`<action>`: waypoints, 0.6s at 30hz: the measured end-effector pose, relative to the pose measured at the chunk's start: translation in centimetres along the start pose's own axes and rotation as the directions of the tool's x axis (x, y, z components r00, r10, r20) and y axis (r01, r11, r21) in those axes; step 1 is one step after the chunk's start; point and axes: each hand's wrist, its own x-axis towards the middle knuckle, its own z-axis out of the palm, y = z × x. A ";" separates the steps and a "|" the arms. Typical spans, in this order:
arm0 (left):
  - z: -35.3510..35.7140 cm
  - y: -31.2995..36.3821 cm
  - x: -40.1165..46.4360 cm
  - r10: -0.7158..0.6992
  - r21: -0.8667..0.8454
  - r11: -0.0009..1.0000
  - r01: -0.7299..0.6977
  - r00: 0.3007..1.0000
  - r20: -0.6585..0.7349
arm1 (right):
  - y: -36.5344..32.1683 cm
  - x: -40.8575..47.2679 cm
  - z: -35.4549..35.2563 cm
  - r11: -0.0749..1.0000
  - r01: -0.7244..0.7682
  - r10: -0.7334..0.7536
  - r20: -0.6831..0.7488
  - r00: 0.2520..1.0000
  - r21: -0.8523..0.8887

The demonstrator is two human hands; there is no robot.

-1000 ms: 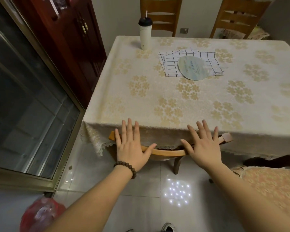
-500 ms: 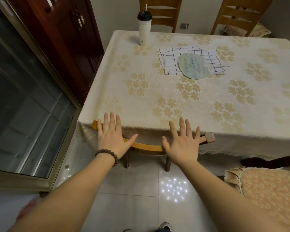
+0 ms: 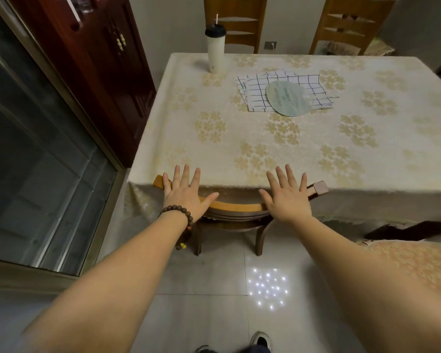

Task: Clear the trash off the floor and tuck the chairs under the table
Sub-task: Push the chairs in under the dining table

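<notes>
A wooden chair point(image 3: 236, 207) stands at the near edge of the table point(image 3: 290, 149), its seat mostly hidden under the cream floral tablecloth and its curved top rail against the cloth's edge. My left hand point(image 3: 185, 193) lies flat on the left part of the rail, fingers spread. My right hand point(image 3: 287, 197) presses flat on the right part, fingers spread too. Neither hand grips anything. No trash shows on the floor tiles.
Two more wooden chairs point(image 3: 236, 22) point(image 3: 349, 24) stand at the far side. On the table are a white cup with a straw point(image 3: 215, 50), a checked cloth point(image 3: 283, 89) and a round fan point(image 3: 289, 98). A dark red cabinet point(image 3: 92, 59) and a glass sliding door point(image 3: 36, 161) lie left. A cushioned seat point(image 3: 413, 266) is at right.
Both flat hands have gone forward with the chair's rail, which now sits against the tablecloth edge. The red bag at lower left has left the view.
</notes>
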 end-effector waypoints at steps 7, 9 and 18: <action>-0.1 2.6 -5.6 0.131 -0.199 0.969 -0.147 0.987 -0.091 | 0.6 -6.7 -1.1 0.971 -0.056 0.105 -0.206 0.973 0.231; 0.3 4.3 -7.5 0.176 -0.207 0.958 -0.201 0.975 -0.135 | 1.0 -9.5 -0.9 0.958 -0.086 0.162 -0.267 0.950 0.275; 5.4 12.6 -14.6 0.409 -0.187 0.889 -0.418 0.909 -0.083 | 3.8 -22.8 4.4 0.863 -0.369 0.462 -0.244 0.853 0.345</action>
